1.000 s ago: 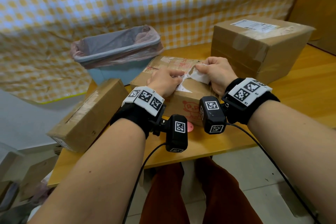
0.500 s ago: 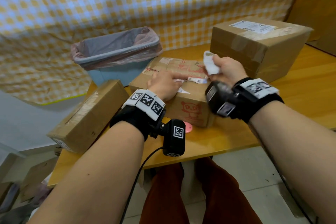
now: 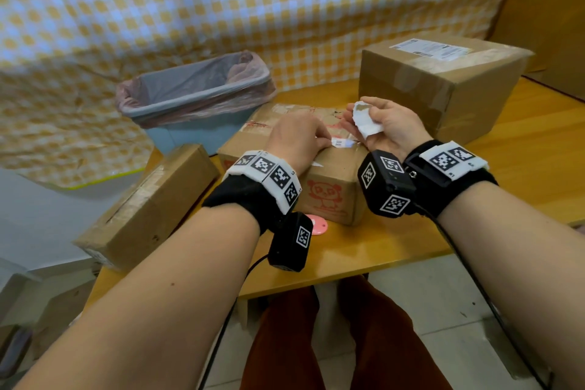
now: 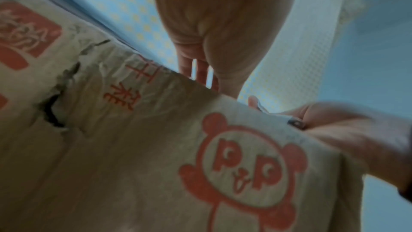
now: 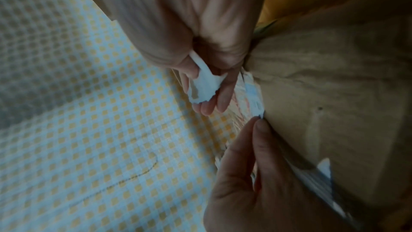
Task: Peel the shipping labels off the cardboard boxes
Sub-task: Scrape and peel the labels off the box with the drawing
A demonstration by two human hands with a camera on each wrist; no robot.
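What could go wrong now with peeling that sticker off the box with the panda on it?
The label remnant under the left hand is already ragged, so it may tear into still smaller bits. The torn piece the right hand holds could cling to its fingers rather than drop into the bin. The panda box is already ripped, so hard pulling may lift more cardboard.

Yellow-check cloth point(image 3: 285, 3) behind wood table point(image 3: 522, 149), tiled floor point(image 3: 443, 310).
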